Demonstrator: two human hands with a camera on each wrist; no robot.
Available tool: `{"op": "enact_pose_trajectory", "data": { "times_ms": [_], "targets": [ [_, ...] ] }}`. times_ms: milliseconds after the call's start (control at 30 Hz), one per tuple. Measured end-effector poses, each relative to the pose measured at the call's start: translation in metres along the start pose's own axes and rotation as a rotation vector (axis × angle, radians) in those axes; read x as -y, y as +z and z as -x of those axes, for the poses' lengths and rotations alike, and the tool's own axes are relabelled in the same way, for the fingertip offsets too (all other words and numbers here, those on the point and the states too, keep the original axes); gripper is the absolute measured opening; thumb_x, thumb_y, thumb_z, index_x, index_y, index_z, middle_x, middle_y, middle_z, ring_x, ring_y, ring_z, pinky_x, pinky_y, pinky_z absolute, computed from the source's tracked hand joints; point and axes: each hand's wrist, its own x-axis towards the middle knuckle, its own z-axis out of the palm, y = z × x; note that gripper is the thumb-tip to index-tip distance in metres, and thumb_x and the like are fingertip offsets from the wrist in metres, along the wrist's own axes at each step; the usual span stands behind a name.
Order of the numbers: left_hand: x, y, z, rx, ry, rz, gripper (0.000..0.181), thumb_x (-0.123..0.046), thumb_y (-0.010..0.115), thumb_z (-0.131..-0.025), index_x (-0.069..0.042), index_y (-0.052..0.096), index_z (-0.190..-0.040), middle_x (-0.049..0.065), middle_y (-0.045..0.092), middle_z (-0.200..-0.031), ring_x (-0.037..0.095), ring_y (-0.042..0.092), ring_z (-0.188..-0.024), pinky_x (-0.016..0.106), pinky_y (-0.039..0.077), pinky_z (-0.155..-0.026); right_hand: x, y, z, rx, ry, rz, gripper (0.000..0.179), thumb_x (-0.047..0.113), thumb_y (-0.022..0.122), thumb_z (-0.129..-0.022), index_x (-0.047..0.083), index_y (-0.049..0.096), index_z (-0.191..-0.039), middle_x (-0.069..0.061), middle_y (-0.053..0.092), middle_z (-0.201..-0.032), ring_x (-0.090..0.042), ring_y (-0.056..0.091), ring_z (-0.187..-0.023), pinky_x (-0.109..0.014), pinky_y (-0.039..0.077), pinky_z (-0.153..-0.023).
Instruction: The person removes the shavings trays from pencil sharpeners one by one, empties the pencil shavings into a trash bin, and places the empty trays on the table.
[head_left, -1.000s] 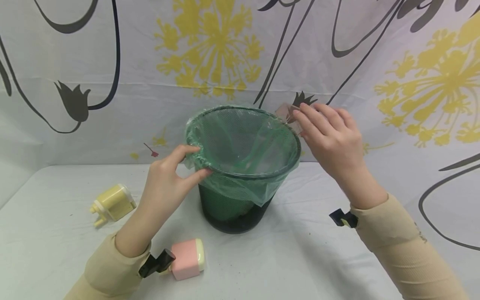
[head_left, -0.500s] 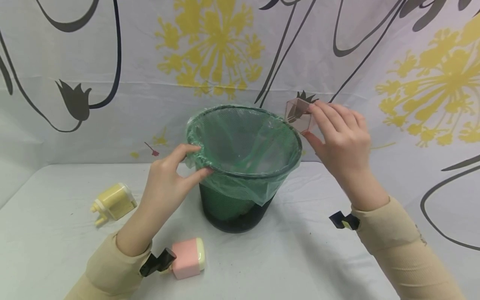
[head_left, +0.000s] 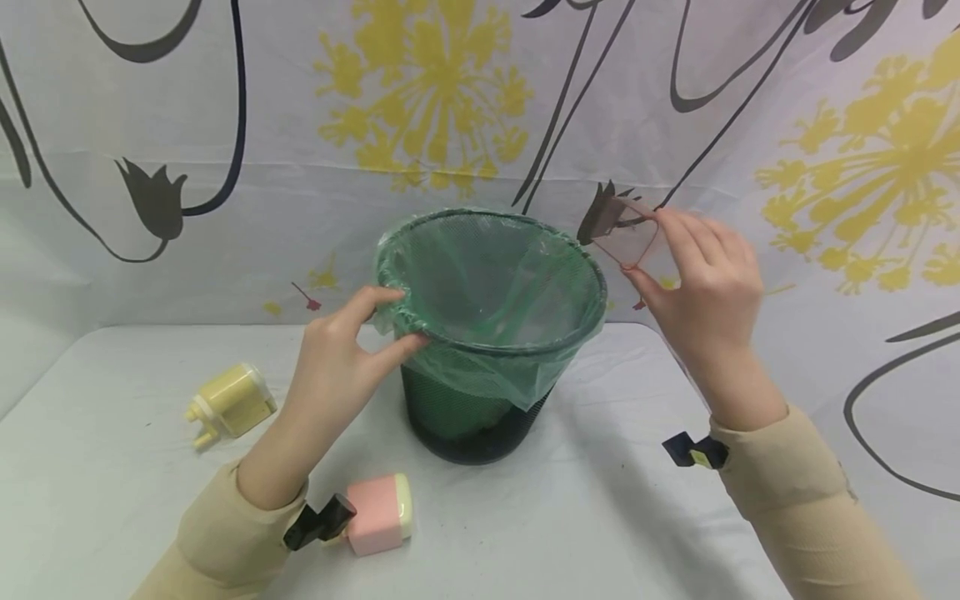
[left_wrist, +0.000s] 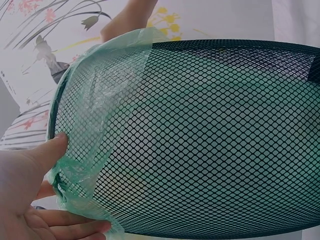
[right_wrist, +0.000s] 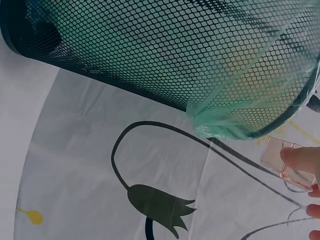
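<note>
My left hand holds the near-left rim of a black mesh wastebasket, thumb outside and a finger over the edge. A thin green bin liner lines the basket and folds over its rim. To the right of the rim, my right hand pinches a small clear pinkish plastic box between thumb and fingers. That box is tilted and stands apart from the basket in the head view. The right wrist view shows the thumb pressed on the box. Of the right hand, only fingers show there.
On the white-covered table, a yellow crank pencil sharpener lies left of the basket. A pink one with a cream face sits in front, near my left wrist. A flower-printed curtain hangs behind.
My right hand has moved right, away from the basket's rim, carrying the clear box, which has turned and shows more. My left hand keeps its hold on the rim.
</note>
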Motion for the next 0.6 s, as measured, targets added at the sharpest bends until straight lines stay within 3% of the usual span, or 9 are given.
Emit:
{"op": "enact_pose_trajectory", "data": {
  "times_ms": [300, 600],
  "targets": [
    [0.0, 0.001, 0.0, 0.001, 0.009, -0.001, 0.047, -0.016, 0.085, -0.072, -0.009, 0.065, -0.113, 0.01, 0.068, -0.109, 0.027, 0.062, -0.099, 0.045, 0.047, -0.084, -0.008, -0.003, 0.014, -0.007, 0.127, -0.009, 0.055, 0.026, 0.084, -0.07, 0.005, 0.067, -0.118, -0.014, 0.067, -0.112, -0.038, 0.057, -0.105, -0.05, 0.041, -0.092],
    [0.0, 0.0, 0.0, 0.0, 0.005, -0.013, 0.047, -0.017, 0.085, -0.072, -0.009, 0.065, -0.114, 0.011, 0.068, -0.11, 0.028, 0.062, -0.097, 0.045, 0.048, -0.084, -0.014, -0.003, 0.031, 0.04, 0.227, 0.008, 0.06, 0.023, 0.087, -0.067, 0.001, 0.066, -0.119, -0.016, 0.066, -0.112, -0.039, 0.057, -0.101, -0.053, 0.042, -0.086]
  ]
}}
